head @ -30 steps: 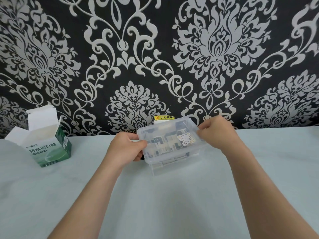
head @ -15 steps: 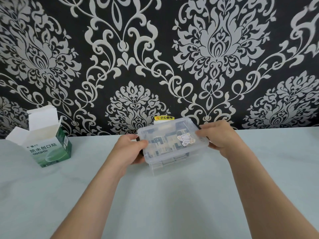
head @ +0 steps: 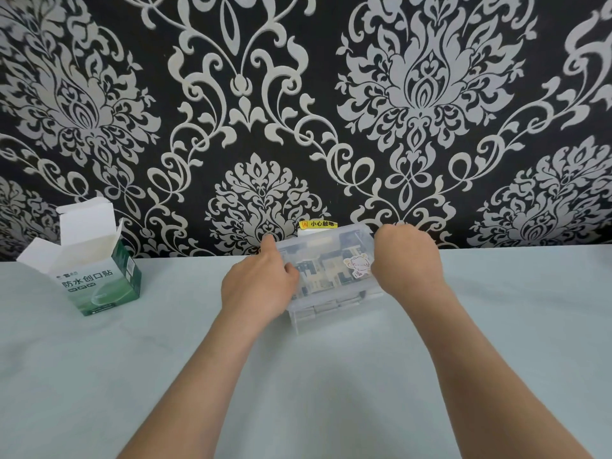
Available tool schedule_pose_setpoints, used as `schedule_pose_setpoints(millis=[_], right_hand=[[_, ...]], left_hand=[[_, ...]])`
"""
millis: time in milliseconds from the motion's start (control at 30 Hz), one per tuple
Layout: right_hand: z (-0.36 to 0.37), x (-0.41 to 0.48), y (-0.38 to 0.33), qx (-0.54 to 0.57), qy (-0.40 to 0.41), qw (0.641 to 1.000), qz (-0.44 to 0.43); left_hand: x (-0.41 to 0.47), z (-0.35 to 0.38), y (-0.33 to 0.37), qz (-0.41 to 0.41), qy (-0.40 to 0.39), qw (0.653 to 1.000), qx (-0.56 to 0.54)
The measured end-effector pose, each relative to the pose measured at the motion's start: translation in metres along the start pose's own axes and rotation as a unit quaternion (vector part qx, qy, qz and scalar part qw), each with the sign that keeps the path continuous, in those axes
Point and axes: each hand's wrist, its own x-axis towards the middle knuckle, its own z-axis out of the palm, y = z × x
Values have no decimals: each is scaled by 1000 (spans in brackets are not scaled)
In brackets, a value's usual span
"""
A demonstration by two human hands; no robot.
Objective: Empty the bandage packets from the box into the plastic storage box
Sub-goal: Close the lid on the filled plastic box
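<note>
A clear plastic storage box [head: 326, 298] with its lid down stands on the pale table near the wall, in the middle of the view. Bandage packets [head: 318, 274] show dark and white through the lid, beside a small cartoon sticker. My left hand [head: 258, 286] grips the box's left end, fingers spread over the lid. My right hand [head: 405, 263] clasps its right end from above. The green and white cardboard bandage box [head: 99, 279] stands at the far left with its top flaps open; I cannot see inside it.
A black wall with a grey floral pattern rises right behind the storage box. A yellow warning label [head: 318, 224] and a white socket plate sit on the wall just behind the lid. The pale table [head: 331, 376] stretches towards me and to both sides.
Both hands have shifted further over the storage box: the left one now covers its left end and the right one has come down on its right end. The box has stayed in place.
</note>
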Motion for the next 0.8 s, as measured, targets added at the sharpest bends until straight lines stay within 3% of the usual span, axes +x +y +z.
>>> schedule_pose_setpoints(millis=[133,267,500,700,800], right_hand=[[-4,-4,-4,-40,-4,999,-28],[-4,-5,-5,-43,-9,999,-27],[-2,-5,-1,112,-43,990,73],[-26,-15,-47,195,76,978,-16],[-30,-22,-83,292,59,952,-69]], left_hand=[[0,-5,4,23,12,997,72],[-1,-6,5,12,20,998,64],[-6,-4,-6,6,28,999,-41],[-7,-29,-26,18,91,987,-134],[-9,-48,-52,13,113,983,-147]])
